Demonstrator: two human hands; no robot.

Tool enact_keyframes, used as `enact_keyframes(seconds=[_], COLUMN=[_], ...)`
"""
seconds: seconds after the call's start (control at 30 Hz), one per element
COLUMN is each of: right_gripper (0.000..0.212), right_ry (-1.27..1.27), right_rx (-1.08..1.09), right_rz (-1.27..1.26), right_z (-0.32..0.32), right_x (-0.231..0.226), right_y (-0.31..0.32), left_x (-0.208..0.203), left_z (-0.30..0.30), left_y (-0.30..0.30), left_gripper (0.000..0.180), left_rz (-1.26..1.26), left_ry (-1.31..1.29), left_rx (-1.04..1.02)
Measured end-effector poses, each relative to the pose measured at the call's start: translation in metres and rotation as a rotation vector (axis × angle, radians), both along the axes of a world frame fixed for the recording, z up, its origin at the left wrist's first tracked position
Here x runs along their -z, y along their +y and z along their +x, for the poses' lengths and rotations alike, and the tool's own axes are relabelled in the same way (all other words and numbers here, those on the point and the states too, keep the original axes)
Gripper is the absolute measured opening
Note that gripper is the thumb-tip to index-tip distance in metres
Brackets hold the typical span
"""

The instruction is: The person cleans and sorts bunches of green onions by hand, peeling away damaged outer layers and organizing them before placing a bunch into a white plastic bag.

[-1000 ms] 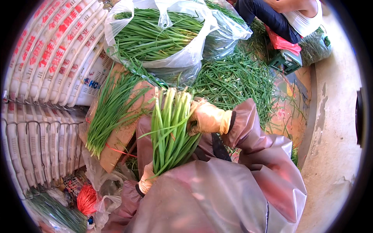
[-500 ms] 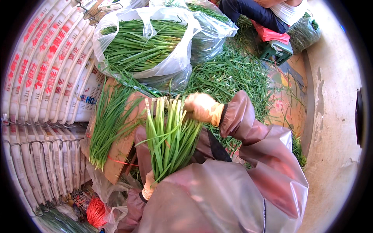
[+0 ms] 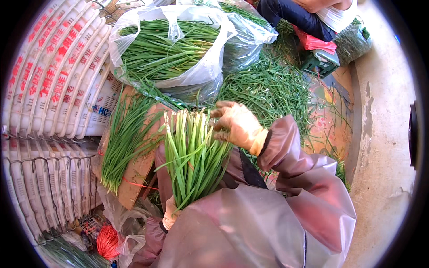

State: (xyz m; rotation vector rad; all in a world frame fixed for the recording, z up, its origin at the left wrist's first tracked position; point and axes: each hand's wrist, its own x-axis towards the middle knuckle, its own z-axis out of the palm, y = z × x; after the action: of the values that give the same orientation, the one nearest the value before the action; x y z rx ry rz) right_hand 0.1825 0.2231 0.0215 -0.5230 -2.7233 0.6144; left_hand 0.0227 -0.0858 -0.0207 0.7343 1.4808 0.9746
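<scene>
A bunch of garlic chives (image 3: 190, 154) stands tilted over my lap, pale cut ends up and leaves down, with a thin red tie partly showing round it. My left hand (image 3: 170, 215), in a light glove, grips the bunch from below at the leaf end; most of its fingers are hidden behind the leaves. Beside the pale ends, on their right, is my gloved right hand (image 3: 241, 128), its fingers apart and slightly bent, the tips close to the stems. Whether they touch the stems is hard to tell.
Loose chives (image 3: 127, 147) lie on a wooden board (image 3: 138, 174) at left. Beyond stands a clear plastic bag (image 3: 196, 82) full of chives. Trimmings (image 3: 268, 89) cover the floor. Stacked white crates (image 3: 53, 76) line the left; red string (image 3: 107, 241) lies low. Another person (image 3: 308, 18) sits far right.
My right hand, blurred against the stem ends before, has drawn slightly right and its fingers have spread. The bunch and my left hand have hardly moved.
</scene>
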Motion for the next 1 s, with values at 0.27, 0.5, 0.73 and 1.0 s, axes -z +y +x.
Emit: enact_keyframes(seconds=[0.27,0.5,0.73,1.0], right_gripper=[0.049,0.025,0.015,0.058], right_ry=[0.366,0.125,0.177,-0.052], right_rx=[-0.008,-0.094,0.075,0.430], right_rz=[0.113,0.252,0.313,0.424], right_z=[-0.011,-0.025,0.009,0.057], right_x=[-0.066,-0.028,-0.014,-0.032], right_y=[-0.005,-0.031,0.001,0.075], left_x=[0.004,0.010,0.017,0.023], left_z=[0.006,0.008,0.009,0.015], left_y=[0.000,0.006,0.009,0.011], left_gripper=[0.043,0.042,0.041,0.040], left_rz=[-0.058,-0.101,-0.139,-0.181], left_ry=[-0.076,-0.153,-0.220,-0.278], left_rx=[-0.066,-0.102,-0.167,-0.211])
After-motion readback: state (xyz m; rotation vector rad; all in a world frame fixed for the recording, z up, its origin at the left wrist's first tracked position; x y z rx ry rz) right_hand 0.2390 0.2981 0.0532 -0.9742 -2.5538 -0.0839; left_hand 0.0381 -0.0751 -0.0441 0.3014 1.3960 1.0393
